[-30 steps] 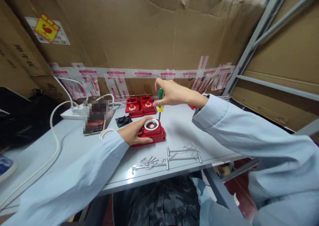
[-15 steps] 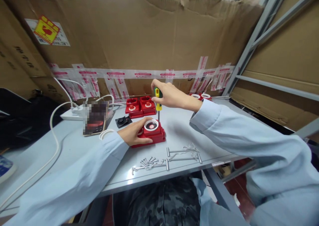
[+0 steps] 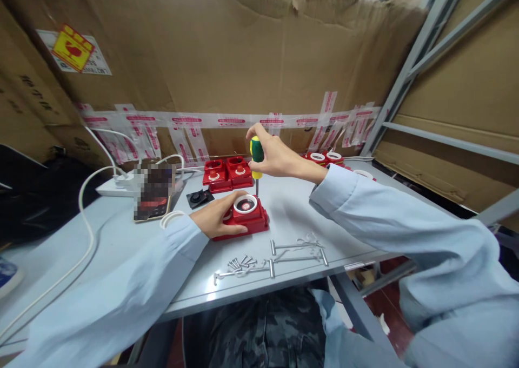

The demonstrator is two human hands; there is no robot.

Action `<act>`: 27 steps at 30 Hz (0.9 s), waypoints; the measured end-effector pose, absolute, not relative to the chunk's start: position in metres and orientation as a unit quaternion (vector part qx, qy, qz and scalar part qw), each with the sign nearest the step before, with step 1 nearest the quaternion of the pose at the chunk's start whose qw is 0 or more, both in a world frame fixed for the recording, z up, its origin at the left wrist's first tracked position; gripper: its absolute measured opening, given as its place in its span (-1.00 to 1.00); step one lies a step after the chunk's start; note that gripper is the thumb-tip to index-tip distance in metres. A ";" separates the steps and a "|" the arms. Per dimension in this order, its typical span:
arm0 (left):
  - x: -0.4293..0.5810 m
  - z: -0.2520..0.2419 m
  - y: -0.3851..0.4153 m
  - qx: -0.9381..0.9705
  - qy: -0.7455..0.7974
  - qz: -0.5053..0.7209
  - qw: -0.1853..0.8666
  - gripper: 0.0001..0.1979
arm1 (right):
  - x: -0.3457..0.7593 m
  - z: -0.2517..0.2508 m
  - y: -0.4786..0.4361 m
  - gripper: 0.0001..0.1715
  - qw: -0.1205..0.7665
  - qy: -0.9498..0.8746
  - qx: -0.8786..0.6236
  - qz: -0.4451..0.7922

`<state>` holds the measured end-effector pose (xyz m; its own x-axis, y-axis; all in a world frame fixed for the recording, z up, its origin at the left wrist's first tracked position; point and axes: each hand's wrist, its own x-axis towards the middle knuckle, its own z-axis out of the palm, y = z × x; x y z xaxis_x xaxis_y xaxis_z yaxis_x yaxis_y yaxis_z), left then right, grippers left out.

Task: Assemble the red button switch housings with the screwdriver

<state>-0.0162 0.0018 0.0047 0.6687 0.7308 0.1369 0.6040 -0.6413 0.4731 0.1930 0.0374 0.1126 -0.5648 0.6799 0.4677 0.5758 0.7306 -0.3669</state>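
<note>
My left hand [image 3: 217, 215] grips the left side of a red box-shaped housing [image 3: 255, 222] that rests on the table. A white ring [image 3: 246, 204] with a dark centre sits on its top. In the fingers of my right hand [image 3: 272, 154] is a screwdriver [image 3: 257, 151] with a green and yellow handle. It stands upright, its tip down at the housing's back right corner; the exact contact is too small to make out. Loose screws [image 3: 243, 262] lie in front of the housing, beside several T-shaped metal rods [image 3: 294, 259] with white ties.
Two more red housings [image 3: 228, 173] stand behind, with a flat black part [image 3: 200, 198] near them. Others with white rings [image 3: 324, 157] are at the back right. A phone [image 3: 153, 195], a power strip [image 3: 111, 187] and white cables lie left. A large cardboard sheet [image 3: 243, 60] walls the back.
The screwdriver handle has turned in my right hand, now showing more green, and the fingers have shifted on it. My left hand and the housing keep their places.
</note>
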 end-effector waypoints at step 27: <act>0.003 0.010 -0.045 0.951 0.244 0.175 0.065 -0.83 | 0.207 0.118 -0.050 -0.56 0.346 -0.878 -0.269 0.191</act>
<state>0.0032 -0.0451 0.0099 0.8190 0.4879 0.3021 0.4425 -0.8721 0.2089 0.2068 -0.0503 0.1185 -0.6153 0.6053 0.5050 0.3402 0.7818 -0.5225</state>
